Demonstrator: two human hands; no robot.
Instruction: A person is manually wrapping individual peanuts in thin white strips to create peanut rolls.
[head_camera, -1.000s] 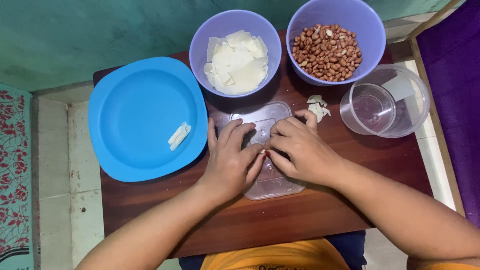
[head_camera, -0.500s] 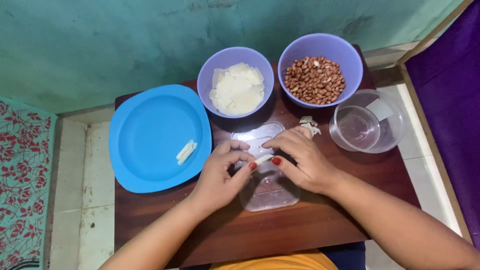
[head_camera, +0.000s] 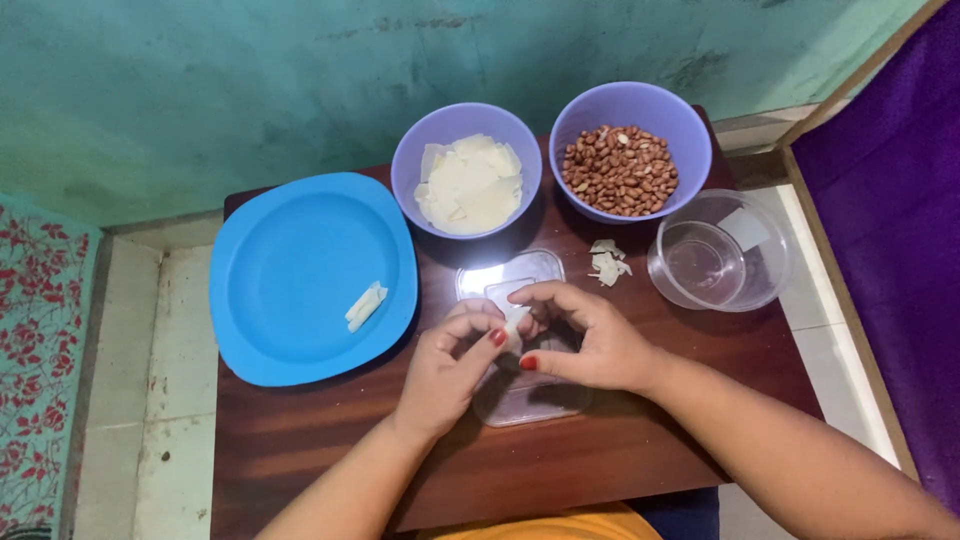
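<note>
Both hands (head_camera: 520, 350) — white wrapper (head_camera: 515, 322) between.

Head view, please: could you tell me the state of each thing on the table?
blue plate: holds one rolled white piece.
left bowl: full of white wrappers.
right bowl: full of peanuts.
clear container: empty, upright.
clear lid: flat under the hands.
left hand and right hand: pinching a white wrapper.

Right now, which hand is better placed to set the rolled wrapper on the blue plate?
Left. The left hand pinches the small white wrapper and lies nearer the blue plate; the right hand would cross over.
</note>
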